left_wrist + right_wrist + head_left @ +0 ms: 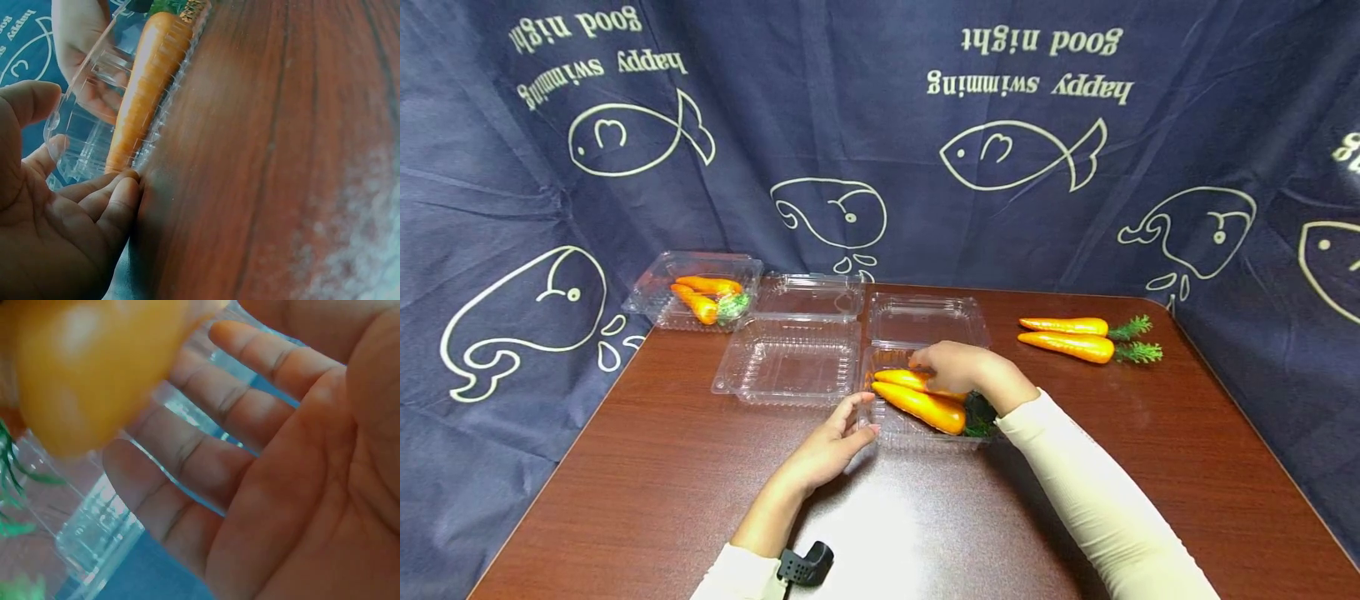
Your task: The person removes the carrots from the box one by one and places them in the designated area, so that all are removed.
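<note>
Two orange carrots with green tops lie side by side in an opened clear plastic clamshell box (891, 423), the front carrot (921, 407) partly overlapping the rear carrot (901, 378). My right hand (958, 367) reaches over the rear carrot. In the right wrist view its fingers (194, 447) extend loosely behind a blurred carrot (94, 369), and firm contact cannot be made out. At the box's left end, my left hand (823, 454) touches the corner. In the left wrist view its relaxed fingers (115, 203) rest against the box wall, with the thumb apart.
Left of this box stands another opened clear box (797, 367). Farther left, at the back, a clear box (670, 312) holds carrots (700, 304). Two loose carrots (1066, 346) lie on the brown table (1150, 467) at right. A blue curtain (910, 225) hangs behind.
</note>
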Demonstrator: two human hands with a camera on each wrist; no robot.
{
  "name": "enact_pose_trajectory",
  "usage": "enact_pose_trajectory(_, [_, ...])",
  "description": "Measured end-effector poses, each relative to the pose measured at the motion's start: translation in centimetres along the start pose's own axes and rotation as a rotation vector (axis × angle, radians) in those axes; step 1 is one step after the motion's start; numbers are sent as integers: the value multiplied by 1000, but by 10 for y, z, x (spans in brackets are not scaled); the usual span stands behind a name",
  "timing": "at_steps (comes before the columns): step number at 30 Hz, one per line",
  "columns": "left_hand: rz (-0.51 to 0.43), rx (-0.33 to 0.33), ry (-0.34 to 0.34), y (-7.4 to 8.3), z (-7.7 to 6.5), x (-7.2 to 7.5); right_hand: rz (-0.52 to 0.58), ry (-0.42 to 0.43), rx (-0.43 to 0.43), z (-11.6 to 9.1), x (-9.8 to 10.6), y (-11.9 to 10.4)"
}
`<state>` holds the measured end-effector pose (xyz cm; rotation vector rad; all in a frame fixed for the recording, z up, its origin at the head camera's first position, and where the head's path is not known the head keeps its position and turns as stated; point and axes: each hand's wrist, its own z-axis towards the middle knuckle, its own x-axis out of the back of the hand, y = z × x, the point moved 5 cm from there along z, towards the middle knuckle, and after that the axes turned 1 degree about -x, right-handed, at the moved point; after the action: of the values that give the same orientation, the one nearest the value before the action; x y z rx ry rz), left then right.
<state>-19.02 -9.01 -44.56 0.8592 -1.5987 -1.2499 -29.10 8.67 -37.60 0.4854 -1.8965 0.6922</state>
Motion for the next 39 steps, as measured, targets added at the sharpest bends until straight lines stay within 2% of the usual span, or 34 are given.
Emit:
enact_pose_trajectory(4, [5,2,13,1,1,1,-4,22,2,3,-4,1])
enact_pose_trajectory(12, [9,4,20,0,1,0,1,11,-6,6,-9,3])
enact_pose_trajectory(21, [-10,-4,17,2,2,0,-7,42,29,4,-4,4])
enact_pose_trajectory(29, [-24,8,16,1,1,-2,38,149,117,-14,11,-3])
enact_pose_trajectory(39, [-20,24,6,1,1,-1,35,296,165,-38,35,-9])
